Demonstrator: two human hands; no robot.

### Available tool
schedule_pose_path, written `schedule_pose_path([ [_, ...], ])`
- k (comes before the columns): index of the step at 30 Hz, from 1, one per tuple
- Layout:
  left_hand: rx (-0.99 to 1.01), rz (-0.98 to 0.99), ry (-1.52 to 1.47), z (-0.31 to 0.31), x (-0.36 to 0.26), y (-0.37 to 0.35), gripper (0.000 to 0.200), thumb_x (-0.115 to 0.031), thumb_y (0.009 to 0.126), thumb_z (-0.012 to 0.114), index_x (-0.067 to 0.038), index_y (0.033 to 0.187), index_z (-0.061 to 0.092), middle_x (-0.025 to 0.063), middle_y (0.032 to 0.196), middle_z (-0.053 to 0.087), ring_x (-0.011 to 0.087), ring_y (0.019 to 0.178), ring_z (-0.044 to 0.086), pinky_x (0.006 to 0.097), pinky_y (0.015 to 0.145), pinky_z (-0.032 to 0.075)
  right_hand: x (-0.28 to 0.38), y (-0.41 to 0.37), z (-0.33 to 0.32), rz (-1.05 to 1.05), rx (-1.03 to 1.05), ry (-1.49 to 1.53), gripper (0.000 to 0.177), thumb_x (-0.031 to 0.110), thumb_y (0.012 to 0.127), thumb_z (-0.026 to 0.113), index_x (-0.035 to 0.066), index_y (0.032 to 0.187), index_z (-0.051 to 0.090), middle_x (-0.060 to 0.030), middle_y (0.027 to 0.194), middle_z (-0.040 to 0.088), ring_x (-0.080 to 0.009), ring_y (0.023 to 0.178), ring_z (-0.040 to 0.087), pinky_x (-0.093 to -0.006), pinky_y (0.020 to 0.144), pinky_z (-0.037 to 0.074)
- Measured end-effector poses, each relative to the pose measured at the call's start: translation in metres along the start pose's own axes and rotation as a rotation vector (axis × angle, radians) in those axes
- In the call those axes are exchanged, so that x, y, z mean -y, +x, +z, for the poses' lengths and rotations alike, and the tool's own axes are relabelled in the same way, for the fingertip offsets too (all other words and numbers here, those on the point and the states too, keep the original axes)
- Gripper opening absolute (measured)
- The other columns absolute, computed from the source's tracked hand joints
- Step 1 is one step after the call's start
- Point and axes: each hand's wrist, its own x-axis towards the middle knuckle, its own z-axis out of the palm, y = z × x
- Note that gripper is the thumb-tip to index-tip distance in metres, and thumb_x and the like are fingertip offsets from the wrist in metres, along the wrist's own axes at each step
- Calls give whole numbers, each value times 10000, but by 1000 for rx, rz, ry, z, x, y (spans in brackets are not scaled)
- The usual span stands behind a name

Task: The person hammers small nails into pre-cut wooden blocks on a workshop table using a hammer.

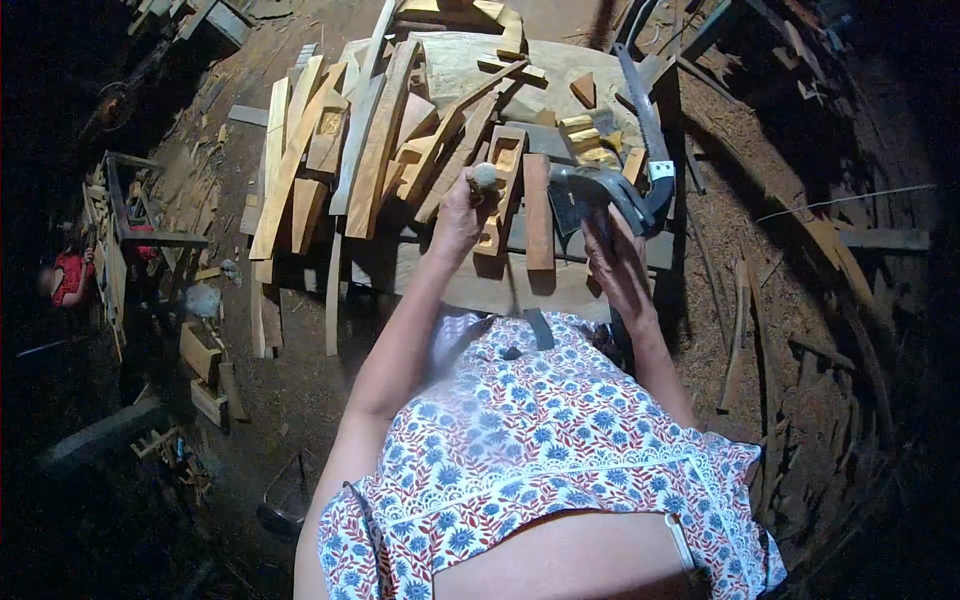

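Fingers of the left hand (458, 222) curl closed around an upright, round-topped handle (483, 177); those of the right hand (618, 258) run up under a dark, hatchet-like tool (592, 188) and their tips are hidden, so we cannot tell how far they close.

We judge the step in hand to be cutting into the slotted block—the next move, if a blow, calls for a steady left grip and knuckles clear of the striking line.

Largest first. The bench slab (556, 60) spreads beneath everything, its far end pale and bare. Long boards (384, 150) lie across its left side, some overhanging the near edge. On the right a curved saw (645, 120) points away from us, its handle just beside the hatchet-like tool. The slotted block lies between the hands (508, 195), right by the left fist, recesses showing at both ends. A plain reddish block (539, 215) sits next to it, on the right. Smallest we note—a triangular offcut (583, 90), farther back. Whatever tip the handle carries, we cannot make it out.
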Motion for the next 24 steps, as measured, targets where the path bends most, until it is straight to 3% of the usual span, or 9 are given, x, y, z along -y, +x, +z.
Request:
schedule_pose_path([
  [7, 80, 5, 29, 5, 22, 0, 231, 1, 770, 578, -17, 969, 462, 122, 811, 575, 205, 731, 579, 301, 640, 450, 8, -6, 4, 360, -60, 182, 383, 203, 841, 556, 26, 1165, 452, 23, 581, 449, -52, 475, 387, -221, 423, 337],
  [14, 208, 98, -63, 0, 16, 9, 244, -4, 789, 558, -24, 1015, 467, 85, 866, 570, 148, 772, 569, 272, 673, 473, 44, 13, -7, 188, -87, 5, 328, 215, 853, 537, 49, 1133, 500, 33, 567, 417, -46, 467, 378, -221, 415, 326],
  [16, 318, -207, -404, 0, 6, 17, 182, -149, 860, 492, -49, 1012, 493, 56, 884, 556, 113, 811, 547, 249, 717, 459, 53, 19, -6, 334, -81, 178, 290, 171, 857, 531, 49, 1120, 512, 33, 608, 435, -38, 495, 391, -210, 421, 325],
  [17, 285, -678, -760, -1, -6, 22, 250, -294, 891, 412, -84, 963, 528, 30, 890, 540, 86, 821, 522, 227, 748, 435, 53, 21, -5, 164, -122, 119, 272, 147, 858, 527, 47, 1111, 515, 24, 640, 446, -34, 521, 405, -211, 432, 336],
  [19, 311, -650, -689, -3, -18, 25, 249, -298, 887, 417, -84, 951, 527, 31, 884, 537, 85, 821, 520, 229, 732, 436, 49, 26, 0, -10, -163, 61, 255, 124, 858, 523, 46, 1101, 518, 15, 673, 457, -30, 546, 420, -211, 444, 348],
  [21, 288, -773, -828, -1, -1, 30, 195, -189, 851, 507, -53, 989, 485, 47, 838, 550, 102, 779, 536, 257, 673, 452, 37, 32, 13, 104, -115, 209, 327, 172, 822, 556, 41, 1117, 505, -133, 728, 542, -227, 662, 539, -317, 573, 423],
  [22, 286, -774, -829, 4, 24, 31, 195, -189, 851, 507, -53, 989, 485, 47, 838, 550, 102, 779, 536, 257, 673, 452, 36, 35, 18, 164, -90, 282, 365, 196, 804, 573, 39, 1125, 499, -206, 756, 584, -325, 720, 599, -369, 637, 460],
  [23, 355, -473, -597, 10, 49, 30, 223, -126, 816, 547, -48, 1009, 468, 62, 815, 554, 118, 748, 545, 273, 665, 457, 47, 42, 13, 86, 17, -97, 451, 287, 809, 565, 23, 1162, 467, -218, 702, 565, -341, 682, 599, -389, 604, 451],
  [24, 412, -174, -361, 11, 51, 30, 285, -63, 780, 586, -42, 1029, 450, 78, 792, 559, 134, 716, 554, 289, 656, 461, 51, 41, 10, 87, 17, -98, 451, 287, 809, 565, 23, 1162, 467, -218, 702, 565, -341, 682, 599, -389, 604, 451],
])
